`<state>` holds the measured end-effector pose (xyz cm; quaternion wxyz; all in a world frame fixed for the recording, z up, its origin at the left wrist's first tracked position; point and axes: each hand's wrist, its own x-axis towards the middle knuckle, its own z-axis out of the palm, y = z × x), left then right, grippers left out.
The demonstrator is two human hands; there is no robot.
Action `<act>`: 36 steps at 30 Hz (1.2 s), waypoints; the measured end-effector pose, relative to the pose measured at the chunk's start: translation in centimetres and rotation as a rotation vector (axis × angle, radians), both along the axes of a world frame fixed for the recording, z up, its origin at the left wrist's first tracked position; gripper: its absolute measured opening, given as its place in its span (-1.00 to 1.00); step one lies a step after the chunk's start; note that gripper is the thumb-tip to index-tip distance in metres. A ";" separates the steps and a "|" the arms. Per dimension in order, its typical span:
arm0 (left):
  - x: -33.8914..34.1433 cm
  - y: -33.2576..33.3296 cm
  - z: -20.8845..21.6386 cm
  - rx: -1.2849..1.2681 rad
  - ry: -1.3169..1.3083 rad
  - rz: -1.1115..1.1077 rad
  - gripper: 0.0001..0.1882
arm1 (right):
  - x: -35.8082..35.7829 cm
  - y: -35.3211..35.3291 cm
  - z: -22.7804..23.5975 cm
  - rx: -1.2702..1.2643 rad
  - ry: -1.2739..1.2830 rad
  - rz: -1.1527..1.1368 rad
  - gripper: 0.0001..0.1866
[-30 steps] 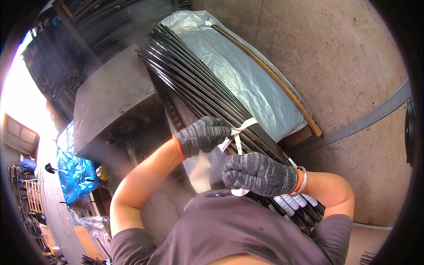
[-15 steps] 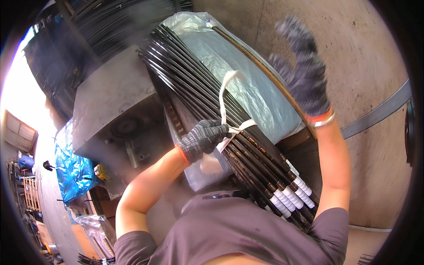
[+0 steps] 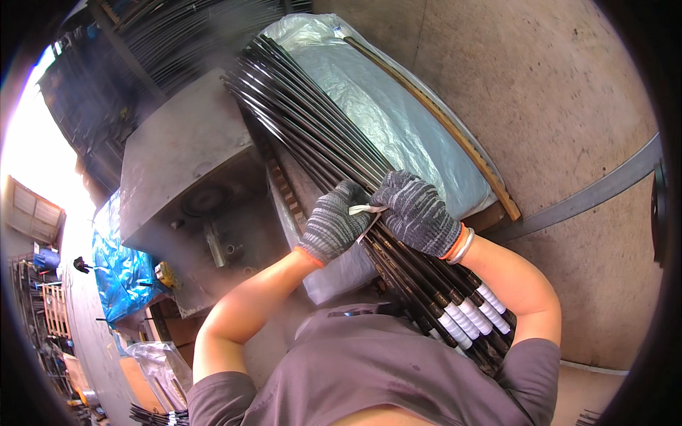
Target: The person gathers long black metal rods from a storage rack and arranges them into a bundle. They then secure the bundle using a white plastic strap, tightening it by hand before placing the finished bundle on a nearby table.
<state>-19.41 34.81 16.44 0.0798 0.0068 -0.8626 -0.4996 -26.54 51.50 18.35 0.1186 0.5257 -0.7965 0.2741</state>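
A bundle of long dark glossy rods [image 3: 305,128] lies at a slant, with white-wrapped sections [image 3: 458,325] near my body. A white cloth strap [image 3: 366,209] goes around the bundle at its middle. Both of my hands, in grey knitted gloves with orange cuffs, meet over the rods there. My left hand [image 3: 335,220] is closed on the strap on the bundle's left side. My right hand [image 3: 415,213] is closed at the strap's other part, right beside the left. The gloves hide most of the strap and any knot.
A plastic-wrapped pallet load [image 3: 383,128] lies under and beyond the rods, with a wooden strip [image 3: 447,128] along its right side. Left stands a grey metal box-shaped machine [image 3: 185,142] with a pipe. Blue plastic sheeting [image 3: 117,263] hangs farther left. A curved grey strip [image 3: 604,181] crosses the floor at right.
My right hand has come down from the raised, open position at upper right to the strap beside my left hand. The strap's loose standing end is now drawn in between the hands.
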 end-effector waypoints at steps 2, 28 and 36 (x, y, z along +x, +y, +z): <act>0.1 0.4 -0.1 0.114 0.006 -0.025 -0.73 | -0.3 -0.1 0.1 -0.052 -0.118 0.021 -0.79; -1.4 -1.1 2.5 0.293 -0.149 -0.279 -0.70 | -1.4 3.0 3.4 0.248 0.248 0.006 -0.82; 0.5 -3.0 -2.5 0.121 -0.168 -0.181 -0.74 | -4.2 6.5 0.9 0.256 -0.257 0.109 -0.80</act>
